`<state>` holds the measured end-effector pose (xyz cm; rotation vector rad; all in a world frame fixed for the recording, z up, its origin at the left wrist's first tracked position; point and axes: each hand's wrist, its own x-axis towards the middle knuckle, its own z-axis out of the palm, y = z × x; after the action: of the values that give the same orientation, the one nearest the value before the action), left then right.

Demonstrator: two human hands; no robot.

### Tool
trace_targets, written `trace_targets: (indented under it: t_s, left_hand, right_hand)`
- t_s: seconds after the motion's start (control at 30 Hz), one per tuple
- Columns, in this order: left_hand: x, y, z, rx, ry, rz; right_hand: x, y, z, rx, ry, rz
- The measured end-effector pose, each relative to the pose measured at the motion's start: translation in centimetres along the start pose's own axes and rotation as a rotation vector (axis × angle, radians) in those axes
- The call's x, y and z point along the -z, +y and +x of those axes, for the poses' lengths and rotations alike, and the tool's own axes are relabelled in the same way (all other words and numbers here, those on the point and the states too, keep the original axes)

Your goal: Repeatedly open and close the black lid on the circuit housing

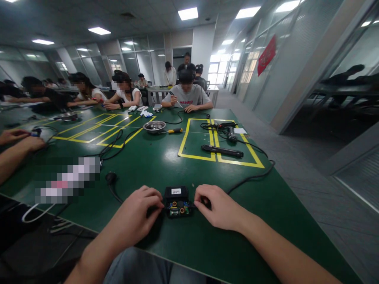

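An opened black power adapter (177,193) lies on the green table between my hands. Its white-labelled cover half is at the back, and the circuit board (178,209) with copper coils shows in the front half. My left hand (142,211) is closed in a pinch on the black cord at the adapter's left end. At the right end my right hand (217,207) pinches the other black cord with thumb and forefinger. The short bits of cord between the fingertips are mostly hidden. Left of my left hand lies a black plug (111,178), its cord running behind that hand.
On the green table (154,173) are a metal bowl (154,126), a yellow-black screwdriver (175,131), a black rod-shaped tool (222,151) and a corded tool (231,136) within yellow tape. A power strip (71,177) lies left. Co-workers sit across and at left, one's hands (26,142) nearby.
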<state>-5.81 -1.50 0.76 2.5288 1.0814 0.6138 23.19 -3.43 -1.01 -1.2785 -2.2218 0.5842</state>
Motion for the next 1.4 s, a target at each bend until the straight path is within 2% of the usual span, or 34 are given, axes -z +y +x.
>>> trace_targets:
  t_s: [0.13,0.27,0.33,0.4,0.5,0.6,0.7,0.8,0.93,1.07,1.17,1.23,1.3,1.4]
  left_hand:
    - [-0.7,0.5,2.5,-0.003,0.051,0.035]
    - [-1.6,-0.2,4.1,0.038,-0.077,0.013]
    - [-1.6,-0.7,3.9,0.086,-0.087,0.052]
    - [-1.3,-0.9,3.2,0.104,-0.035,0.073]
    - [-0.9,0.0,2.0,0.025,0.044,0.008]
    - [-1.0,1.3,1.4,-0.09,-0.026,-0.053]
    - [-1.3,2.0,1.3,-0.134,-0.117,0.028]
    - [-1.7,2.0,1.1,-0.119,-0.122,0.112]
    - [-1.6,1.7,1.0,-0.121,-0.111,0.064]
    - [-0.8,1.3,1.6,-0.033,-0.085,-0.097]
    - [-0.6,0.6,2.6,0.11,0.052,-0.095]
    - [-1.0,0.0,3.2,0.178,0.109,-0.045]
    - [-1.8,-0.6,3.5,0.208,0.099,-0.013]
    - [-2.9,-1.3,3.4,0.187,0.101,-0.008]
  right_hand:
    - [0.0,-0.1,0.0,0.011,0.013,-0.009]
    - [0.2,0.0,-0.1,0.003,0.01,0.027]
    - [0.3,0.2,0.0,0.002,0.011,0.06]
    - [0.3,0.3,0.0,0.003,0.008,0.089]
    - [0.4,0.5,0.1,-0.005,-0.005,0.124]
    - [0.4,0.5,0.1,-0.02,-0.007,0.145]
    - [0.3,0.5,0.1,-0.028,-0.01,0.133]
    - [0.2,0.4,0.1,-0.026,-0.017,0.119]
    - [0.2,0.2,0.2,-0.04,-0.011,0.093]
    - [0.2,0.1,0.4,-0.046,-0.009,0.084]
    - [0.2,0.0,0.3,-0.05,-0.008,0.08]
    - [0.2,-0.1,0.3,-0.053,-0.004,0.076]
    - [0.2,-0.2,0.2,-0.06,-0.004,0.085]
    - [0.1,-0.3,0.1,-0.071,-0.014,0.087]
